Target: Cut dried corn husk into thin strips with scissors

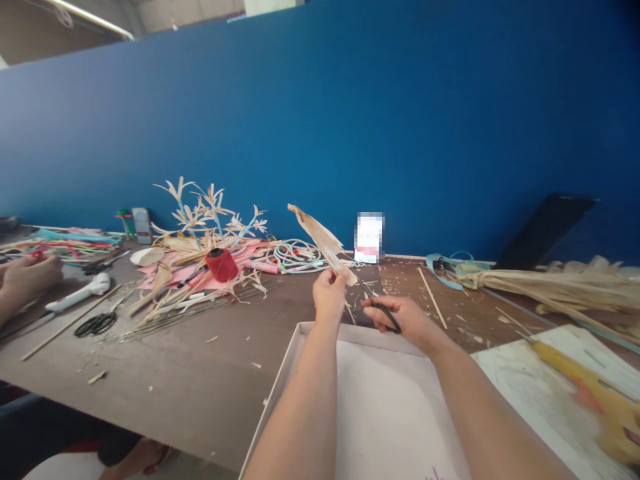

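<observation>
My left hand (330, 293) pinches the lower end of a dried corn husk (320, 233), which slants up and to the left. In my right hand (395, 317) is a pair of scissors (383, 308), my fingers closed around its black handles. The scissor blades point up and left, close to the husk's lower end beside my left fingers. Whether the blades touch the husk I cannot tell. Below both hands lies a shallow white box (385, 393), with my forearms reaching over it.
Left stand husk flowers (215, 207), red thread (221, 265), coiled blue cord (297, 257) and another pair of black scissors (97, 323). A phone (369, 239) leans on the blue partition (320, 120). Right are husks (550, 287) and a yellow glue gun (580, 373). Another person's hand (33, 280) is far left.
</observation>
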`<state>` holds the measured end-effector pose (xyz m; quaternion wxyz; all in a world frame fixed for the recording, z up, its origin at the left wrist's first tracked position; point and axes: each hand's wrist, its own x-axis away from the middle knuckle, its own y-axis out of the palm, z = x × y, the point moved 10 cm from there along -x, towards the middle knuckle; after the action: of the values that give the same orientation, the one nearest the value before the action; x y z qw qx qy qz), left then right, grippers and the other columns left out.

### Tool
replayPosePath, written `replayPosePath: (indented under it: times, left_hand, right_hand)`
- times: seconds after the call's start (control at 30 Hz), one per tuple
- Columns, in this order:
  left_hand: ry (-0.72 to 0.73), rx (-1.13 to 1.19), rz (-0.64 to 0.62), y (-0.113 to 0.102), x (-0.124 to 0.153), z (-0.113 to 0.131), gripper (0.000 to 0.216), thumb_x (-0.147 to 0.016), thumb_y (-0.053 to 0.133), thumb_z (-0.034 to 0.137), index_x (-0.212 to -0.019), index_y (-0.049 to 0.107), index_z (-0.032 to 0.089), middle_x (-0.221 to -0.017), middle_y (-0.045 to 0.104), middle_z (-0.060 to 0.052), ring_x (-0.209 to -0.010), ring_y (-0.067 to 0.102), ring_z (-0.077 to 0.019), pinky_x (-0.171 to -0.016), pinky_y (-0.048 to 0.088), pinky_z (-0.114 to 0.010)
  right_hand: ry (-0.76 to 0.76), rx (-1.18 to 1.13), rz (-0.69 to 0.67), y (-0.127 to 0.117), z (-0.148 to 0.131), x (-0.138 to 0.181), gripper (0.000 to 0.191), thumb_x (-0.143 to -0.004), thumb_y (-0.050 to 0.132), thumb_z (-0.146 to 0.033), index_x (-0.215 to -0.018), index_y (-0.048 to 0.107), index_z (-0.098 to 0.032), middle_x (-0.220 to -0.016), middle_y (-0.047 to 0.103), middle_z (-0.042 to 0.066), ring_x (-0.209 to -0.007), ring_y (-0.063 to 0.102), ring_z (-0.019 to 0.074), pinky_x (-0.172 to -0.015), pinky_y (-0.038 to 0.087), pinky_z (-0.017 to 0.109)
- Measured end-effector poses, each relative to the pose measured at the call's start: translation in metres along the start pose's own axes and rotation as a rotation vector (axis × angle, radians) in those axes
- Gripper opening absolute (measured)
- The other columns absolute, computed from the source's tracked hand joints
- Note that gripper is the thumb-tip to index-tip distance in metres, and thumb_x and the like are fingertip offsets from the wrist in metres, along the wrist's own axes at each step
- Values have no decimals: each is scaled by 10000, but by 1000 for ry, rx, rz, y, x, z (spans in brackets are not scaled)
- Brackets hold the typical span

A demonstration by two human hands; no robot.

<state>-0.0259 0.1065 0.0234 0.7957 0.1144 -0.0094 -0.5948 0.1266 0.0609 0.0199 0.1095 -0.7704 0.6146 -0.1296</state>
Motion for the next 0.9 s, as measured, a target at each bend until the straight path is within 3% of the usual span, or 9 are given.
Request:
replayPosePath:
  times: [0.9]
  left_hand:
    - [-22,-81,-50,3,0,0,280,-680,566,322,-881,668,156,-490,444,44,-424,347,-62,-423,284,-177]
  right_hand:
    - [-28,60,-36,0,-2,-1,382,-673,611,-475,-847,665,-140,-458,479,-35,-462,402,99,-492,318,239]
